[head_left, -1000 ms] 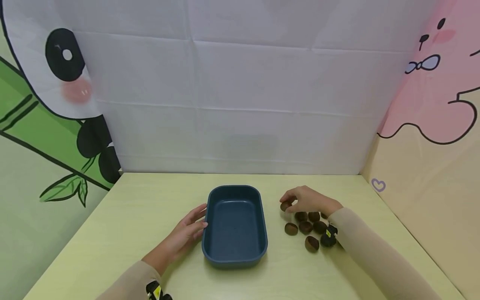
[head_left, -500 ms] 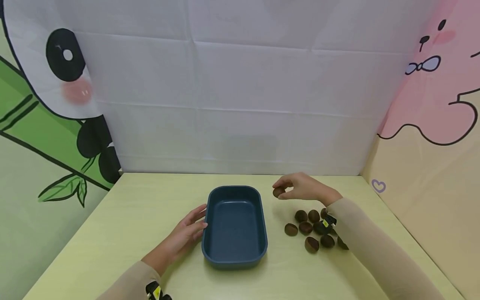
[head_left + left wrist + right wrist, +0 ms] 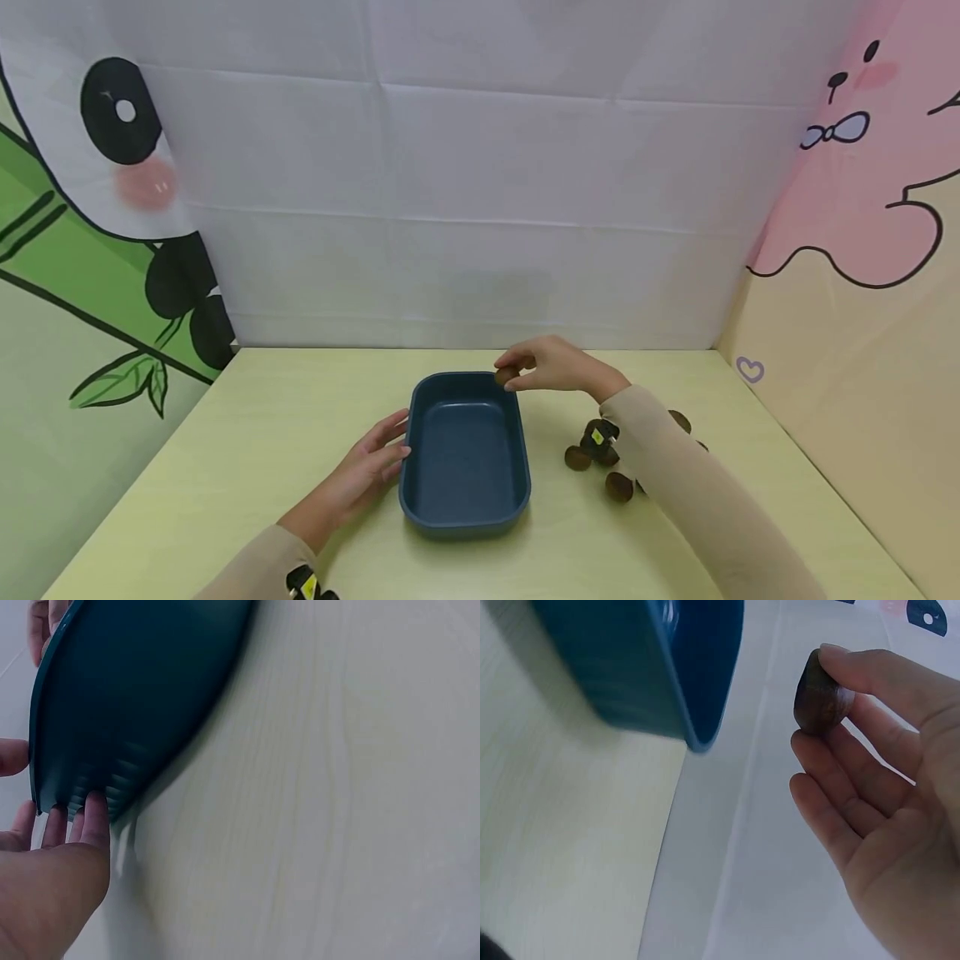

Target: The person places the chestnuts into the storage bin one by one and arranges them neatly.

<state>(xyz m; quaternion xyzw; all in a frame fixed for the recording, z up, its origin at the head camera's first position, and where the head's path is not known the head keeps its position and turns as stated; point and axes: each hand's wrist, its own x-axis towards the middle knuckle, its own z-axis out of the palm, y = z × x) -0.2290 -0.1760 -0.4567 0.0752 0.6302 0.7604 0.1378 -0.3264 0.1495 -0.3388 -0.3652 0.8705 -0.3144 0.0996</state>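
Note:
My right hand (image 3: 553,365) pinches a brown chestnut (image 3: 507,376) between thumb and fingers, at the far right corner of a dark blue rectangular tub (image 3: 465,467). In the right wrist view the chestnut (image 3: 817,699) shows whole at the fingertips, off to the side of the tub's corner (image 3: 694,739). Along the tub's left side lies my left hand (image 3: 362,477), its extended fingers touching the outer wall. The left wrist view has those fingertips (image 3: 96,814) against the ribbed wall, with the thumb (image 3: 11,757) up at the rim.
Several loose chestnuts (image 3: 619,487) lie on the pale wooden table (image 3: 300,400) right of the tub, partly covered by my right sleeve (image 3: 690,483). A white sheet (image 3: 480,208) stands behind the table, with cartoon-printed panels (image 3: 840,217) at both sides.
The right hand has lifted its chestnut away from the others and carried it left to the tub's far right corner. My left hand and the tub have stayed in place.

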